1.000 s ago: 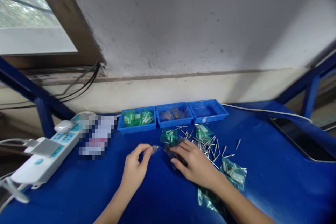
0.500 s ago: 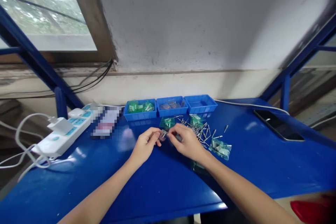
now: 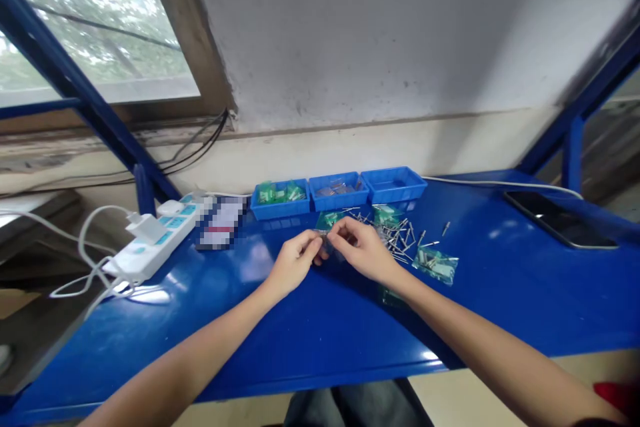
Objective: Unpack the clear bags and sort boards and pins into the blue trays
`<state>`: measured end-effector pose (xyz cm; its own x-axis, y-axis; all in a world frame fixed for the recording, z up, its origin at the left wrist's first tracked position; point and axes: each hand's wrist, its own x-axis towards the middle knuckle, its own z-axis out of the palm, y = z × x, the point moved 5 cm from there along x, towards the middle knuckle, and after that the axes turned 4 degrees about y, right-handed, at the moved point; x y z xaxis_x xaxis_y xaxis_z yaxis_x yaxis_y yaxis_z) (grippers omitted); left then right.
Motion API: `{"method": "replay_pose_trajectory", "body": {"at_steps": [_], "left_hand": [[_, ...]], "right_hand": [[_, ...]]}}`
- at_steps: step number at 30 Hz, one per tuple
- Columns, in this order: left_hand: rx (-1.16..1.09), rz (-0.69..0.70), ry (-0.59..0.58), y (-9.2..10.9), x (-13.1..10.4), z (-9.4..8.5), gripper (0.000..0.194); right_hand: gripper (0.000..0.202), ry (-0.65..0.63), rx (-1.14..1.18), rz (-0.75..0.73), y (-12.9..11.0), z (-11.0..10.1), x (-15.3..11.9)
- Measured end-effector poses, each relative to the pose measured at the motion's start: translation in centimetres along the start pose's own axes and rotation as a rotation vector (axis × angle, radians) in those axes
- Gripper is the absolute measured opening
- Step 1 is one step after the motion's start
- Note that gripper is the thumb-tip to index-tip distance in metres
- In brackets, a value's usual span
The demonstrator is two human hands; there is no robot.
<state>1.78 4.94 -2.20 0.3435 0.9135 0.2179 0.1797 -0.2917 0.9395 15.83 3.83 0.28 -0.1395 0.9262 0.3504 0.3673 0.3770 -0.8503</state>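
My left hand (image 3: 295,261) and my right hand (image 3: 364,250) meet above the blue table, fingertips almost touching. Between them is a small clear plastic bag (image 3: 323,233), mostly covered by the fingers. My left thumb and fingers are closed on it, while my right hand pinches at its right edge. What the bag contains is too small to make out now. Just right of my right hand lies a loose pile of thin metal pins (image 3: 400,240). Around the pile are green plastic packets, one behind my hands (image 3: 330,219) and another at its front right (image 3: 436,263).
Three blue bins stand along the wall: the left bin (image 3: 281,209) holds green packets, the middle bin (image 3: 339,200) clear packets, and the right bin (image 3: 399,195) shows a bare bottom. A power strip (image 3: 150,247) with white cables lies left, a black phone (image 3: 560,220) right.
The camera view has shifted, so the table's contents appear farther right and slightly higher. Both hands stay together at the clear bag, which now shows less between the fingers.
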Motion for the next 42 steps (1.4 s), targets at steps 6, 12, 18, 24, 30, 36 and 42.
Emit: {"method": "replay_pose_trajectory", "body": {"at_steps": [6, 12, 18, 24, 30, 36, 42], "left_hand": [[-0.015, -0.009, -0.11, -0.3, 0.2, 0.2, 0.023], [-0.001, -0.032, -0.107, -0.5, 0.0, -0.1, 0.018], [0.106, -0.007, -0.123, -0.6, -0.2, -0.2, 0.019], [0.199, 0.013, -0.123, -0.1, -0.4, -0.2, 0.018], [0.177, -0.003, -0.093, -0.2, -0.3, -0.4, 0.021], [0.153, -0.017, -0.065, -0.3, -0.3, -0.6, 0.023], [0.163, -0.025, -0.034, -0.5, -0.4, -0.8, 0.023]], "right_hand": [[0.013, -0.046, 0.017, 0.022, 0.5, 0.7, 0.1], [0.012, -0.077, 0.015, 0.068, 0.1, 0.2, 0.4], [0.01, -0.033, -0.077, 0.003, -0.1, 0.1, 0.1], [0.01, 0.002, -0.26, -0.178, -1.2, -0.2, -0.2], [0.016, -0.047, -0.11, -0.014, -0.4, -0.7, 0.4], [0.023, -0.167, 0.379, 0.267, 1.0, -0.3, 0.5], [0.029, -0.114, 0.572, 0.426, 1.8, 0.0, 0.5]]}}
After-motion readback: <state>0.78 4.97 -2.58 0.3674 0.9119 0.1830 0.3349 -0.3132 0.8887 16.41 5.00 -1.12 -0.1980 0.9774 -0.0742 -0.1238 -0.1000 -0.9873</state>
